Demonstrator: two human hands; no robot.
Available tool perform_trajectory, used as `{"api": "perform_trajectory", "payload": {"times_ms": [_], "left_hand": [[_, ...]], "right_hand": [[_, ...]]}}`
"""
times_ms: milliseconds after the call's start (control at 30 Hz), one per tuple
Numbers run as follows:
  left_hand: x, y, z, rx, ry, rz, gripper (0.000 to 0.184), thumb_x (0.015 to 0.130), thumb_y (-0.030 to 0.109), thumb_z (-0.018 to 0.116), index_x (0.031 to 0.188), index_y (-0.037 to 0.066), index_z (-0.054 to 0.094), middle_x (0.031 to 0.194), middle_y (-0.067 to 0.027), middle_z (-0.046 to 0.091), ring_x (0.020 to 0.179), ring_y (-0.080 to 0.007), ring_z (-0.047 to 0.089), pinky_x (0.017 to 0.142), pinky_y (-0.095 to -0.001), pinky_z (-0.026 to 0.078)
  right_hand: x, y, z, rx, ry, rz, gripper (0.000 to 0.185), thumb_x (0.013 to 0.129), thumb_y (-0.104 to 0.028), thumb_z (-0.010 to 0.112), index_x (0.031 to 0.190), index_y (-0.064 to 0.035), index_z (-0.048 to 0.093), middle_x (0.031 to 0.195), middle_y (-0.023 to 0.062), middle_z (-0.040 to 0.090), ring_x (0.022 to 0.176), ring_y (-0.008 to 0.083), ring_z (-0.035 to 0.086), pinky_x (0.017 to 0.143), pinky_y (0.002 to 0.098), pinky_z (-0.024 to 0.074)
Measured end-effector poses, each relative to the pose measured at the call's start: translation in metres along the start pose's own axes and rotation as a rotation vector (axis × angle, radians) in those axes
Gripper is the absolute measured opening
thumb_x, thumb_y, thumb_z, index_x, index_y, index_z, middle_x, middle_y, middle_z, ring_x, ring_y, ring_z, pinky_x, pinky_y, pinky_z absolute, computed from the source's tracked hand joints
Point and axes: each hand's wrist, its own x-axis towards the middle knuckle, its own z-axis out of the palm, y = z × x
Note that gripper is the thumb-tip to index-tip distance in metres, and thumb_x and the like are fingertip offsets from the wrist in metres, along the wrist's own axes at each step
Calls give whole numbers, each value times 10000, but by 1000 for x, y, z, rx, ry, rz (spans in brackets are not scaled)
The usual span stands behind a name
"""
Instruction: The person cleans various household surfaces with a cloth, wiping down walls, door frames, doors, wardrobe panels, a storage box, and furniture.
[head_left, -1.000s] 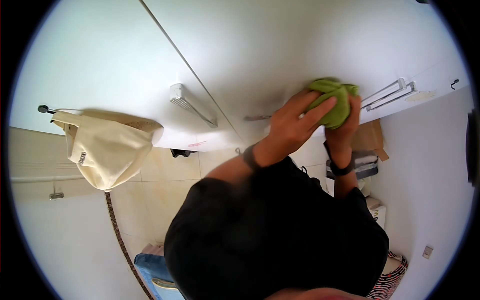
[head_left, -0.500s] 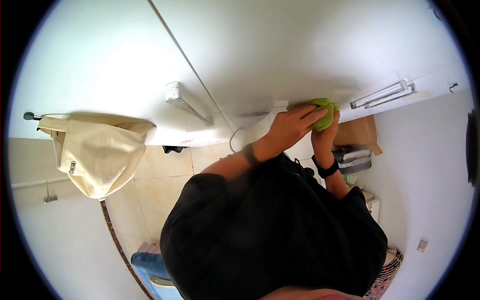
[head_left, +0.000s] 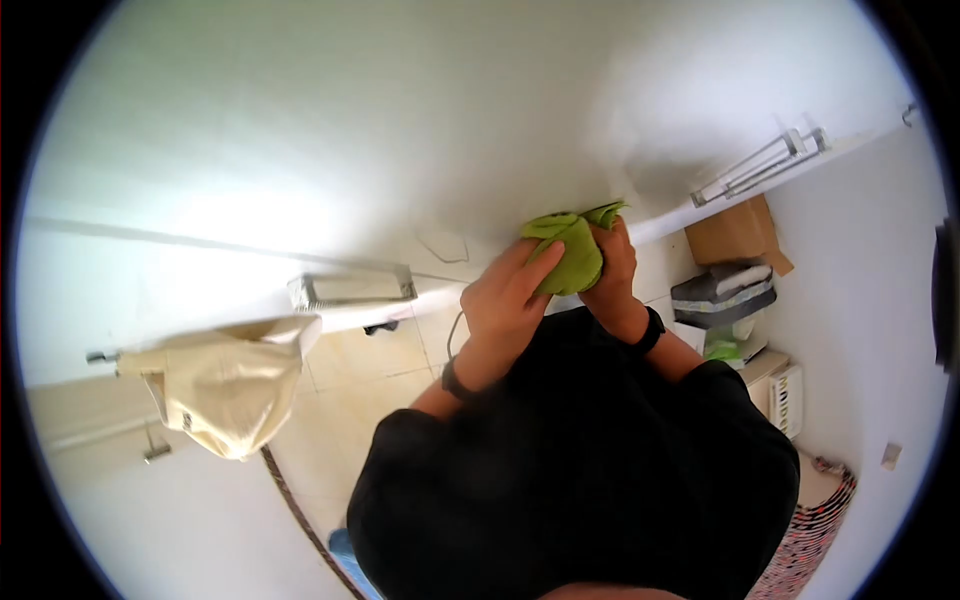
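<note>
Between my two hands is a bunched green cloth [head_left: 570, 255], close to the lower edge of a white cabinet door [head_left: 480, 120]. My left hand [head_left: 505, 300] grips it from the left, the fingers curled over its near side. My right hand [head_left: 612, 265] is closed around its right side, with a fold of cloth sticking up above the knuckles. Whether the cloth touches the door I cannot tell. Both wrists wear dark bands.
Metal handles stick out at the left [head_left: 355, 287] and right [head_left: 760, 172]. A cream cloth bag [head_left: 230, 390] hangs from a hook at left. Right of me are a cardboard box [head_left: 735, 240], folded grey items [head_left: 722, 298] and a patterned fabric [head_left: 810, 540]. Tiled floor [head_left: 370, 370] lies below.
Both hands have moved left and slightly down in the view with the cloth, which is now spread a little more between them. The camera view has turned and shifted too.
</note>
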Motion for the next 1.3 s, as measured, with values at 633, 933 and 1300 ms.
{"api": "perform_trajectory", "payload": {"times_ms": [633,933,1300], "left_hand": [[41,79,124,-161,26,250,554,720,-54,749,1245,39,599,1194,-200,616,1075,-369,612,911,-419,507],[69,115,161,-31,217,218,561,749,-114,707,1273,30,567,1225,-215,578,1067,-334,603,903,-390,509],[22,127,192,179,176,-63,560,694,-143,693,1226,16,624,1171,-202,622,1008,-316,636,799,-340,541]], "right_hand": [[56,45,-161,-46,148,-65,526,674,-79,818,1170,-89,641,1002,133,584,822,294,636,665,342,532],[81,71,-184,90,-1,18,551,681,-112,789,1211,-136,644,1019,117,597,841,297,650,660,334,539],[32,118,-178,247,-148,97,545,741,-99,732,1264,-93,579,1128,111,603,858,319,651,687,367,557]]}}
